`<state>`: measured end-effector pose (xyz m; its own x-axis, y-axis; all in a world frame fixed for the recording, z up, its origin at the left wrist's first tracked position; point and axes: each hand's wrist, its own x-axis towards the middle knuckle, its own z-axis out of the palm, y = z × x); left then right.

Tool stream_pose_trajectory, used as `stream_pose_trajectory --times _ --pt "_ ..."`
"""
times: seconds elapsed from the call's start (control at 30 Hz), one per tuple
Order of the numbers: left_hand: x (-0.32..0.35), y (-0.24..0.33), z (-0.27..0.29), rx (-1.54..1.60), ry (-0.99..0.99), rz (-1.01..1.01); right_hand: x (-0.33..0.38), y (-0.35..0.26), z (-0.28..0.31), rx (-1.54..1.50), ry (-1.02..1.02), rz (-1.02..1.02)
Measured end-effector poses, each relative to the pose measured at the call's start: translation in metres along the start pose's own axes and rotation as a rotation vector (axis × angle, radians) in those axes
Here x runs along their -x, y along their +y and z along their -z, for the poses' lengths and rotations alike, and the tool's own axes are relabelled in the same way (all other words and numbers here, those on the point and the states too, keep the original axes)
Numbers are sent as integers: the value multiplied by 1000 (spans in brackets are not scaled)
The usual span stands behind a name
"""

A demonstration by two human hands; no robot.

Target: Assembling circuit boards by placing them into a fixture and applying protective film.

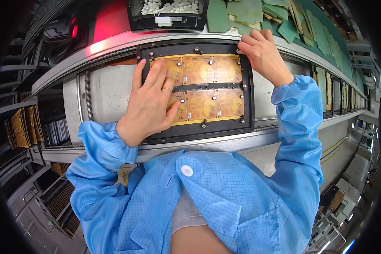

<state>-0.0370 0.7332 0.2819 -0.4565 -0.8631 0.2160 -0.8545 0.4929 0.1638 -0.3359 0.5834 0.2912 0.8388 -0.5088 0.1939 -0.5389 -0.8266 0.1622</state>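
A black carrier frame (248, 101) lies across the conveyor in front of me, holding two rows of yellow-brown circuit boards, the far board (199, 70) and the near board (201, 106). My left hand (152, 99) rests on the left part of the boards, fingers stretched and apart, hiding what is beneath. At the frame's far right corner my right hand (263, 55) is closed, its fingertips bent down onto the edge. Whatever those fingers pinch is hidden. Small metal clamp knobs, such as the near knob (204, 122), sit along the frame's edges.
Metal conveyor rails (224, 144) run left to right on both sides of the frame. Beyond the far rail stand a black bin (169, 23) of small white parts and several green sheets (245, 12). Racks with boards (25, 127) are at the left.
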Motion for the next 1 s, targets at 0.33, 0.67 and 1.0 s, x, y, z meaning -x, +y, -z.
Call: stream_pose_trajectory --times 0.33,0.67,1.0 --pt "-13 -10 8 6 5 -85 3 -24 0 -18 64 -401" --pt "-170 -77 9 -64 40 404 39 -66 2 -527 -69 -805" --pt "-244 -119 -21 83 -176 401 -7 -105 -29 -952 48 -685"
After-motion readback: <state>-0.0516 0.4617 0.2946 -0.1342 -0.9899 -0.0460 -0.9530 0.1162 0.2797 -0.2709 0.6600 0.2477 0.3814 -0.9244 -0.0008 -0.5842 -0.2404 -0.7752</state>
